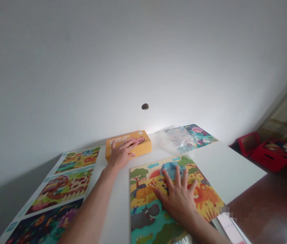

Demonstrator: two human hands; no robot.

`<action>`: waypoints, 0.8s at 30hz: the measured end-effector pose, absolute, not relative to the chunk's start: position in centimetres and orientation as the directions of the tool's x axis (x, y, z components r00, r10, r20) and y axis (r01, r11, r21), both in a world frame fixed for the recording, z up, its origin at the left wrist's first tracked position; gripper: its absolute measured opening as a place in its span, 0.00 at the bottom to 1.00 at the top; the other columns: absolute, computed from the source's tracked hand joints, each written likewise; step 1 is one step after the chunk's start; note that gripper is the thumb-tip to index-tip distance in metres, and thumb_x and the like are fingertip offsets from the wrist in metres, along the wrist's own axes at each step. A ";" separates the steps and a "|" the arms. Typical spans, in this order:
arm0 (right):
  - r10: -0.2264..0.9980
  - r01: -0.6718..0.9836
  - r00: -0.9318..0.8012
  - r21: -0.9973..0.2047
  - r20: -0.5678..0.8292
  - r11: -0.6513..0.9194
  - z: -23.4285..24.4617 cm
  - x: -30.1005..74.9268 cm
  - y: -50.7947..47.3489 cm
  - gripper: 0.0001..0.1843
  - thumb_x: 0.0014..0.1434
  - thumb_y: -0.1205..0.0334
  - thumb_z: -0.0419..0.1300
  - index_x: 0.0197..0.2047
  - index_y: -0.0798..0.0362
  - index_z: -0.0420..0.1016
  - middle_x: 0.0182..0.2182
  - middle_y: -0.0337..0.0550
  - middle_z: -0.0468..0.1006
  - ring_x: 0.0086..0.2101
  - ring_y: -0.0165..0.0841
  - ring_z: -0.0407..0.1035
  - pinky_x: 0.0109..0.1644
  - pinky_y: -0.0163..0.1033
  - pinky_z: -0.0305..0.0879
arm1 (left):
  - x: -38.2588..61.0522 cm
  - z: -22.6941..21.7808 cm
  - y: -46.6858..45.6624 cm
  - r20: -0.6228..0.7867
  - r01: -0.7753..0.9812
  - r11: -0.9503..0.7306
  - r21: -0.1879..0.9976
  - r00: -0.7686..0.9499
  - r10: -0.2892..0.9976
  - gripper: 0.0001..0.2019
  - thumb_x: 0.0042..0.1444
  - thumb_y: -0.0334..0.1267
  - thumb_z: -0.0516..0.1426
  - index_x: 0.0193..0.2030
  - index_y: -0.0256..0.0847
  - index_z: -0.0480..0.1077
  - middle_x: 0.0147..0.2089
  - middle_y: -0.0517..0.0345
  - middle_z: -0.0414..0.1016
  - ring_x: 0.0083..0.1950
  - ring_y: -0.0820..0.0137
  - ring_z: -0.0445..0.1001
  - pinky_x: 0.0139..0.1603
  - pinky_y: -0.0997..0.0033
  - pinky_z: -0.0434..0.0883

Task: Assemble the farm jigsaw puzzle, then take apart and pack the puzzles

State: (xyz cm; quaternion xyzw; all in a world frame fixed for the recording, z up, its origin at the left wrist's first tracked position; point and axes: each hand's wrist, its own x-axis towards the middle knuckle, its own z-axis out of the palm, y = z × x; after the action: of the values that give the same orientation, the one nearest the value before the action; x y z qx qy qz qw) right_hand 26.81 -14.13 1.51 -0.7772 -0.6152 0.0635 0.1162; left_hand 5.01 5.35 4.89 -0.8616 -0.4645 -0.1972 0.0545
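My left hand (121,153) lies on top of a yellow-orange puzzle box (143,148) against the wall, its fingers stretched over the printed lid. "LEVEL UP! PUZZLES" shows in part on that lid. With fingers spread, my right hand (180,196) rests flat on a jigsaw puzzle (143,193) showing savanna animals: an elephant, lions, a leopard, a hippo and a crocodile. The hand and forearm cover part of its middle and lower right.
A sheet with three puzzle pictures (69,186) lies at the left. Behind, at the right, clear plastic wrap (179,139) partly covers a dark floral puzzle picture (201,135). A white pink-edged item (228,227) sits near the table's (245,173) right edge. A red bin (270,159) stands beyond.
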 end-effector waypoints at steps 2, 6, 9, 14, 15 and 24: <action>0.969 0.934 0.246 -0.278 0.039 -0.226 1.4 25.2 -13.6 0.46 0.52 0.23 0.41 0.68 0.35 0.53 0.70 0.48 0.47 0.65 0.70 0.28 0.54 0.82 0.22 | 5.2 5.4 5.1 0.376 0.826 -0.554 0.106 0.482 0.791 0.28 0.57 0.30 0.56 0.62 0.59 0.64 0.67 0.61 0.63 0.68 0.58 0.59 0.68 0.35 0.29; 0.971 0.918 0.240 -0.327 0.006 -0.225 0.9 21.8 -13.4 0.46 0.52 0.24 0.44 0.69 0.36 0.50 0.70 0.46 0.45 0.65 0.69 0.27 0.53 0.83 0.22 | 6.5 6.1 3.3 0.398 0.754 -0.628 0.194 0.525 0.753 0.25 0.57 0.27 0.53 0.61 0.51 0.67 0.66 0.58 0.65 0.69 0.61 0.56 0.71 0.46 0.44; 0.983 0.911 0.179 -0.372 -0.040 -0.181 1.0 21.0 -13.5 0.42 0.55 0.30 0.48 0.69 0.36 0.52 0.70 0.45 0.46 0.65 0.68 0.31 0.55 0.82 0.29 | 7.1 5.4 0.3 0.373 0.590 -0.736 0.332 0.635 0.677 0.22 0.61 0.33 0.52 0.61 0.50 0.67 0.64 0.58 0.68 0.68 0.65 0.60 0.69 0.59 0.58; 0.957 0.943 0.177 -0.318 0.231 -0.098 2.8 28.5 -9.1 0.36 0.60 0.56 0.52 0.70 0.49 0.51 0.67 0.53 0.53 0.65 0.52 0.47 0.63 0.60 0.48 | 5.9 3.3 -3.9 0.194 0.485 -0.761 0.431 0.774 0.603 0.25 0.62 0.45 0.54 0.66 0.59 0.58 0.70 0.60 0.55 0.72 0.59 0.50 0.70 0.47 0.52; 0.918 0.951 0.238 -0.267 0.316 -0.155 3.1 30.9 -7.6 0.38 0.58 0.58 0.53 0.70 0.48 0.49 0.69 0.52 0.48 0.66 0.53 0.43 0.63 0.61 0.46 | 5.6 3.0 -4.1 0.163 0.495 -0.748 0.441 0.776 0.610 0.25 0.62 0.46 0.54 0.66 0.59 0.58 0.71 0.60 0.54 0.72 0.58 0.50 0.70 0.46 0.51; 0.865 0.924 0.288 -0.355 0.411 -0.139 4.9 40.0 0.0 0.17 0.61 0.51 0.51 0.39 0.45 0.81 0.59 0.44 0.67 0.55 0.47 0.62 0.57 0.56 0.54 | 5.1 2.6 -3.2 0.273 0.474 -0.713 0.517 0.698 0.662 0.19 0.60 0.44 0.56 0.59 0.55 0.69 0.62 0.55 0.70 0.63 0.62 0.66 0.64 0.56 0.65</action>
State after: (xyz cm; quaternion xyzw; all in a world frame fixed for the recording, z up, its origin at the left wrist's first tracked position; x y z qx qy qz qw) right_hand 39.95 0.04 4.89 -0.7529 -0.5942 -0.0536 0.2780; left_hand 5.15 -3.22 2.65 -0.8974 -0.3165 -0.2256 -0.2087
